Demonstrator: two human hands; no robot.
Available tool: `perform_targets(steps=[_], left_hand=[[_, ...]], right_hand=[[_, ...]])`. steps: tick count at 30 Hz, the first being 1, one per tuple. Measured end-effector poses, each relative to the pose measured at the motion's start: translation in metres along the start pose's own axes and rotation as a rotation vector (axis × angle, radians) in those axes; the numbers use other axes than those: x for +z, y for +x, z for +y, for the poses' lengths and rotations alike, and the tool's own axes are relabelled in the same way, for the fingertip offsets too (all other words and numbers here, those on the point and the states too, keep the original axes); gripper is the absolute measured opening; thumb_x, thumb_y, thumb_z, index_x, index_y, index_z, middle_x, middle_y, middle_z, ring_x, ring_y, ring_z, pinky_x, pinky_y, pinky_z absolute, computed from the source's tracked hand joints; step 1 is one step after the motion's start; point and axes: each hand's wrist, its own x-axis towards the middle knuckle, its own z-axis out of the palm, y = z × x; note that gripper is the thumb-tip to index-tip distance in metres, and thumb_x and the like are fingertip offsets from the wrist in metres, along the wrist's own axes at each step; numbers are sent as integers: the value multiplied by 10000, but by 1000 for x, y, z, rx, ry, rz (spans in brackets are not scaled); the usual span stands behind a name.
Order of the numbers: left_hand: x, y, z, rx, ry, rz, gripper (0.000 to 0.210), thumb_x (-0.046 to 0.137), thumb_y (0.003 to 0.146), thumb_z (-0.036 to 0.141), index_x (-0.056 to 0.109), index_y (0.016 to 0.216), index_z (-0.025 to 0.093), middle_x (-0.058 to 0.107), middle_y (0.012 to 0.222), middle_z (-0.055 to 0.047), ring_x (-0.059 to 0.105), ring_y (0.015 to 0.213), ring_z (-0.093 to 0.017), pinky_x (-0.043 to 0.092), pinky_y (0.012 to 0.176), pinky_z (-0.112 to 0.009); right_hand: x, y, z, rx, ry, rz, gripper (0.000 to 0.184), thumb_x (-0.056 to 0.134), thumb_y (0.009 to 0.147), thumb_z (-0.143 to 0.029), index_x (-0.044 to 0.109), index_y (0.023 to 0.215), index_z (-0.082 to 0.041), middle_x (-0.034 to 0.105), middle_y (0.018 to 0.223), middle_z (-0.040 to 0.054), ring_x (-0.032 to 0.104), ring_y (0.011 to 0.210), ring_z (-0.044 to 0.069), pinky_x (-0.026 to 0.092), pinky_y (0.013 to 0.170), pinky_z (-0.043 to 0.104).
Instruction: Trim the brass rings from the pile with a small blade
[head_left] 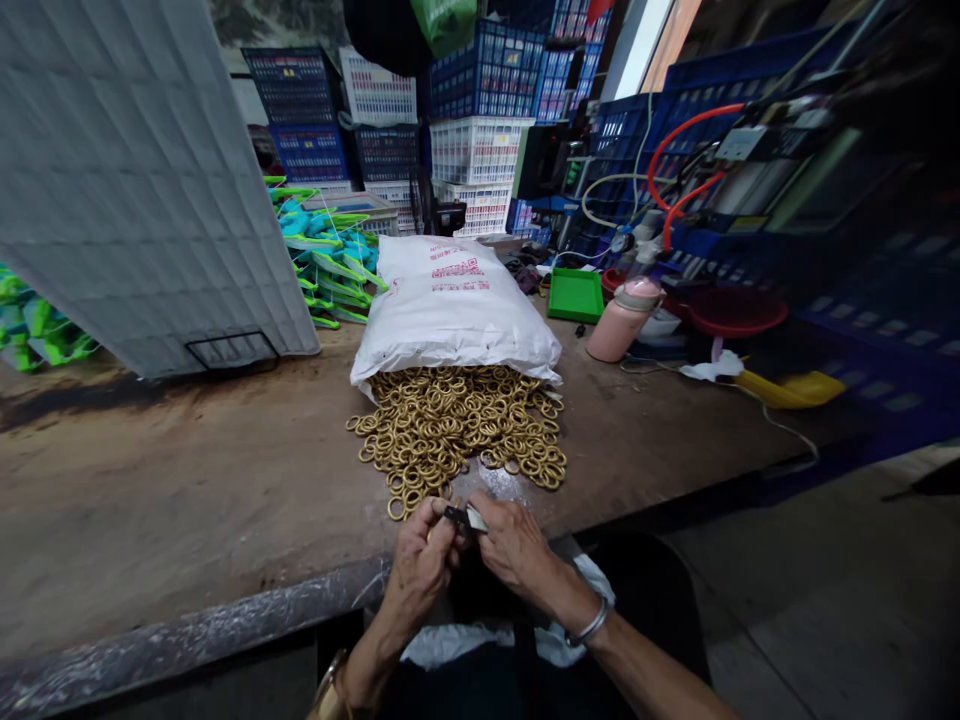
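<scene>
Black piece [456, 516] sits at the lower centre of the frame, pinched in the bent fingers of my left hand [421, 562]; my right hand [516, 545] is nearly closed, gripping a white piece [476, 520] beside it. I can't tell whether the two are joined. If either pinch slackens, something could drop off the table [225, 480]. The rings [450, 415] lie loose mid-frame, so a nudge could scatter them; bumping the open sack [457, 315] might spill more.
</scene>
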Motion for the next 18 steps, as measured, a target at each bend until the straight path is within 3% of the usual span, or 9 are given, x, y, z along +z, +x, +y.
perform_targets(steps=[6,10,13,18], left_hand=[[-1,-10,4,14,26,-15,319,572,697,474,457,658,180,474,512,66,377,366,-32,255,333,-135],[-10,-17,16,-56,-169,-23,289,586,711,453,477,727,186,496,513,70,374,348,-35,251,312,-132],[-22,-15,22,-38,-359,59,293,628,688,423,476,696,173,537,569,47,400,388,-39,293,331,-138],[-40,-13,22,1,-443,115,251,640,690,362,530,700,137,589,693,-7,444,459,-49,315,351,-145]], right_hand=[[-5,5,13,49,-55,-7,243,392,678,-102,504,883,-170,558,662,16,467,581,137,235,536,247],[-6,11,26,70,-48,86,232,383,692,-89,513,865,-173,544,644,13,451,558,131,238,536,249],[1,11,21,40,28,96,217,380,684,-68,504,815,-189,540,646,0,452,570,125,246,547,243],[18,8,1,31,39,76,142,437,760,-159,491,883,-205,575,807,17,500,697,148,270,605,252]])
